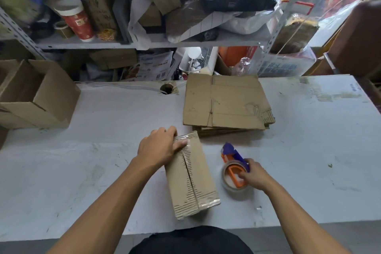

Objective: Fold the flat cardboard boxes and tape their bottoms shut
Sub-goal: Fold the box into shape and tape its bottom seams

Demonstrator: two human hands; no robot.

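We see the folded box (190, 175) standing on the white table (103, 150) near its front edge, its closed flaps facing up; the seam between the two flaps runs along its length, with clear tape showing at the far end and at the near corner; along the middle of the seam we cannot tell whether tape covers it. The left hand (159, 147) rests on the far left corner of the box; its fingers lie together, bent over the far edge, while the thumb presses flat on the taped flap. Just right of the box sits the tape dispenser (235, 168), orange and purple, carrying a roll of clear tape and resting on the table; the right hand (254, 175) grips its handle, fingers curled round it. Beyond the box, and a little to its right, lies a stack of flat cardboard boxes (225, 102), the top sheet scuffed and torn at its right corner. Far to the left of the box, at the table's edge, stands an open box (35, 93), already set up, its mouth tilted towards us. Behind the box, past the back of the table, a metal shelf (144, 44) holds cardboard, plastic bags and a red canister (77, 20). A round cable hole (167, 88) pierces the table left of the flat stack.
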